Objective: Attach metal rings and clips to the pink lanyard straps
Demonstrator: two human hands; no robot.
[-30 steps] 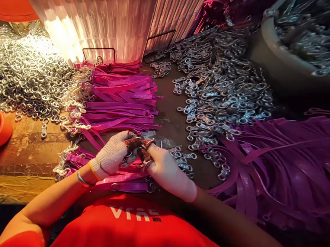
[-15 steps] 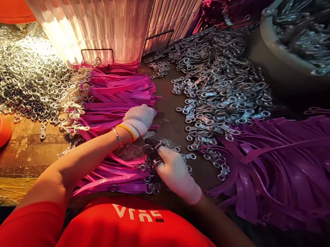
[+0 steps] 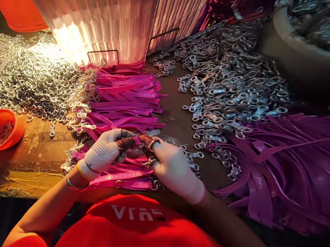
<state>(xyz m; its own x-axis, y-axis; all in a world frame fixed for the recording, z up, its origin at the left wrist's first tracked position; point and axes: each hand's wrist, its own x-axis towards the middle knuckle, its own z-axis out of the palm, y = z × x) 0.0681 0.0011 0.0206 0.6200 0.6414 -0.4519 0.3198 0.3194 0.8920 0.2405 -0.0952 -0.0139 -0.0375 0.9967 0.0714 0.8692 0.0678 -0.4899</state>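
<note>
My left hand [image 3: 106, 151], in a white dotted glove with dark fingertips, is closed on a pink strap [image 3: 137, 141]. Only a short end of this strap shows between the two hands. Meeting it there are the dark-covered fingertips of my right hand [image 3: 171, 166], in a pale glove. These fingers are pinched, and what lies inside them is hidden. Under and in front of my hands, more pink straps [image 3: 120, 176] with metal rings lie on the table. Just beyond is a row of pink straps [image 3: 124, 92] with metal hooks at their left ends.
Loose metal clasps are heaped at left [image 3: 39, 79] and right [image 3: 229, 86]. An orange bowl [image 3: 17, 128] holds small parts. Purple straps [image 3: 290, 168] pile at the right, below a large tub [image 3: 286, 45] of clasps. A corrugated panel [image 3: 105, 26] stands at the back.
My left hand has come back from the strap row, toward me and leftward, to meet my right hand. A pink strap end now shows between them. My right hand has hardly moved.
</note>
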